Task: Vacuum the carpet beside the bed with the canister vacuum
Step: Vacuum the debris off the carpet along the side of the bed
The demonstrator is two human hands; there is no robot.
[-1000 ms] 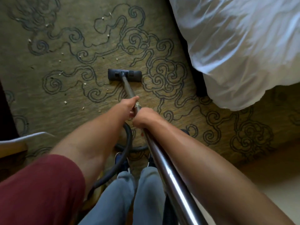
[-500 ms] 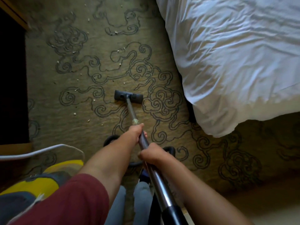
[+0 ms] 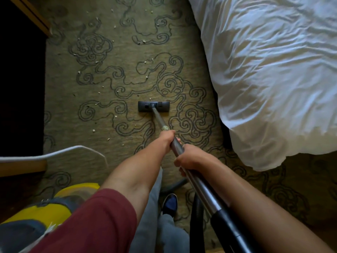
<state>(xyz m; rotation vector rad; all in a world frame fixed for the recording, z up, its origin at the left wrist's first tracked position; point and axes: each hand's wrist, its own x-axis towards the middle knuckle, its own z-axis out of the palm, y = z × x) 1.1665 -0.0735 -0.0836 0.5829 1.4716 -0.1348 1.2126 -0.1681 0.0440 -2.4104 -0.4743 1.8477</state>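
While both hands, left hand (image 3: 166, 140), right hand (image 3: 189, 158), grip wand (image 3: 197, 181) tightly, floor head (image 3: 153, 106) flat on carpet (image 3: 113, 114)

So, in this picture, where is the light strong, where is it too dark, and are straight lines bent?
Head view: daylight falls brightest on the white duvet, nearly washing out its folds; the far left is almost black, no detail; the carpet is dim yet its crumbs show; the wide lens bows the edges, and the metal wand carries a glare streak.

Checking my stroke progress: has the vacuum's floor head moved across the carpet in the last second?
No, not noticeably. The floor head still sits at the left edge of the same swirl cluster beside the bed corner; only the camera shifted.
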